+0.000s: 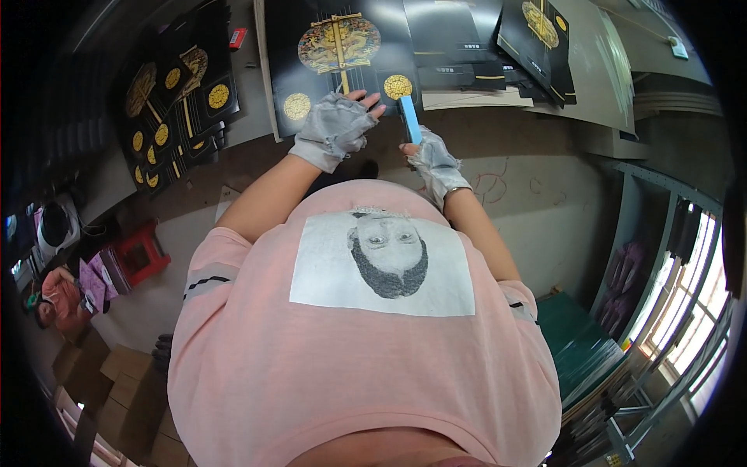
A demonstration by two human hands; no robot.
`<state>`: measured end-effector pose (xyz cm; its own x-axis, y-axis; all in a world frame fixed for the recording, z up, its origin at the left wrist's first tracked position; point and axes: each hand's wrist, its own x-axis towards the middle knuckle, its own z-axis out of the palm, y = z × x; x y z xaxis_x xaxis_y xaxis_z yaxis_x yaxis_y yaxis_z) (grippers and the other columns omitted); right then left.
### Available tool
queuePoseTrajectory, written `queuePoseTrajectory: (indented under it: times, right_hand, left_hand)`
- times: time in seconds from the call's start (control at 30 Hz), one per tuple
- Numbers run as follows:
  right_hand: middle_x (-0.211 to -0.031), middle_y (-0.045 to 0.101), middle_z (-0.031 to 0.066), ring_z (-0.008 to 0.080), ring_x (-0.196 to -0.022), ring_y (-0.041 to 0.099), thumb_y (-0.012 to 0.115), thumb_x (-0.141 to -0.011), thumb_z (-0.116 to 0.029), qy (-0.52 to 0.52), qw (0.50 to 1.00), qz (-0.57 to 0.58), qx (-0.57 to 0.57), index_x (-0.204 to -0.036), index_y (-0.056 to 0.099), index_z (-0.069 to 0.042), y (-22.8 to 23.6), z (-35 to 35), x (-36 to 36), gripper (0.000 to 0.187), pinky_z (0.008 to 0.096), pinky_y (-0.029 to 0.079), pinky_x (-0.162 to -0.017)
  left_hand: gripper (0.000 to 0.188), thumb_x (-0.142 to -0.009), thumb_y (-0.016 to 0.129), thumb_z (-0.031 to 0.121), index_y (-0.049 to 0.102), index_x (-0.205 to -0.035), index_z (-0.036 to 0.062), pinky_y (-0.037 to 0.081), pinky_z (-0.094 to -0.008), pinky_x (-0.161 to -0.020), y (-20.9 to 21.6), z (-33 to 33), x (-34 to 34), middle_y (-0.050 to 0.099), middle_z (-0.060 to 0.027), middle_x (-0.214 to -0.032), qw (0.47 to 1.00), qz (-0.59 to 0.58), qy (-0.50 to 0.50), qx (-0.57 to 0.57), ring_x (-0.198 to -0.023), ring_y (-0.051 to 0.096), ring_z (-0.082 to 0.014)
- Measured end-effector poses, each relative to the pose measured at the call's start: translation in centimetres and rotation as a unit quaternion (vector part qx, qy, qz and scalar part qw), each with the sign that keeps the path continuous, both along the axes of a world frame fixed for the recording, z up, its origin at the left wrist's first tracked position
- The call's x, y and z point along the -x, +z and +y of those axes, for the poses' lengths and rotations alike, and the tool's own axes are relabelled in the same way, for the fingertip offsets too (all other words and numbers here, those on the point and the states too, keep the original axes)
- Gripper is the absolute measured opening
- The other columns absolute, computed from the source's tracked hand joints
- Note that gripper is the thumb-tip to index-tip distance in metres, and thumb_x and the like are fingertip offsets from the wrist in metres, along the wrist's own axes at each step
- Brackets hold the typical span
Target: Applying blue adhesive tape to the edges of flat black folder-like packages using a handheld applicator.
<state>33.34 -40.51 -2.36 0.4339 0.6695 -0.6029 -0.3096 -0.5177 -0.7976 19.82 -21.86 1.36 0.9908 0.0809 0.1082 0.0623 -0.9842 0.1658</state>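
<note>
Fingers of the gloved right hand [433,159] pinched a light-blue flat plastic scraper [410,119] upright at upper centre; the gloved left hand [336,124] lay flat and spread on a black gold-printed card sheet [327,70].

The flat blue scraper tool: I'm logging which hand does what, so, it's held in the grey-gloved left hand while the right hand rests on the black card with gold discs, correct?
Not quite: the sides are swapped. In the head view, the flat blue scraper tool is held in the grey-gloved right hand, while the left hand rests on the black card with gold discs.
</note>
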Motion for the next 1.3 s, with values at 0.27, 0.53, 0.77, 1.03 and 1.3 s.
queuePoseTrajectory:
  times: [0.27,0.53,0.77,1.03,1.3]
  right_hand:
    - [-0.076,0.057,0.0102,0.0184,-0.065,0.053,0.067,-0.071,-0.015,0.027,0.981,-0.194,-0.015,-0.095,0.058,0.001,-2.1,-1.3,-1.9,0.031,0.0313,0.045,-0.060]
    - [-0.070,0.055,0.0049,0.0147,-0.057,0.055,0.063,-0.077,-0.012,-0.102,0.994,0.022,-0.015,-0.092,0.054,-0.003,-0.6,-0.3,-2.4,0.020,0.0268,0.046,-0.053]
    - [-0.074,0.055,0.0072,0.0158,-0.061,0.056,0.065,-0.074,-0.008,-0.022,0.994,0.064,-0.087,-0.092,0.053,0.000,1.6,1.5,1.5,0.023,0.0269,0.048,-0.056]
    - [-0.069,0.056,0.0071,0.0154,-0.061,0.057,0.063,-0.077,-0.012,0.074,0.995,0.007,-0.069,-0.094,0.053,0.001,1.6,1.4,2.0,0.024,0.0267,0.046,-0.058]
    - [-0.072,0.055,0.0056,0.0150,-0.065,0.055,0.065,-0.076,-0.016,0.125,0.966,-0.200,-0.102,-0.095,0.056,0.000,1.0,0.8,0.5,0.027,0.0277,0.044,-0.059]
  left_hand:
    - [0.089,-0.073,0.073,0.034,0.024,-0.139,-0.0007,0.034,-0.0390,-0.100,-4.4,5.7,3.9,0.043,-0.0287,-0.125,0.881,-0.297,0.331,0.162,-0.117,0.044,-0.0368]
    - [0.033,-0.078,0.068,0.018,0.053,-0.106,0.0100,0.044,-0.0316,-0.069,0.3,4.9,3.9,0.060,-0.0029,-0.095,0.439,-0.085,0.380,0.810,-0.079,0.057,-0.0178]
    - [0.033,-0.083,0.058,0.006,0.051,-0.115,0.0084,0.047,-0.0357,-0.088,-5.2,4.0,2.2,0.057,-0.0079,-0.112,0.364,-0.091,0.247,0.893,-0.099,0.058,-0.0217]
    - [0.036,-0.082,0.054,-0.002,0.049,-0.118,-0.0013,0.042,-0.0322,-0.098,-5.2,1.7,0.0,0.057,-0.0108,-0.114,0.400,-0.031,0.189,0.896,-0.106,0.056,-0.0228]
    - [0.035,-0.081,0.056,-0.001,0.051,-0.116,-0.0007,0.042,-0.0324,-0.097,-4.7,1.1,-1.7,0.059,-0.0102,-0.110,0.316,-0.066,0.179,0.930,-0.103,0.058,-0.0227]
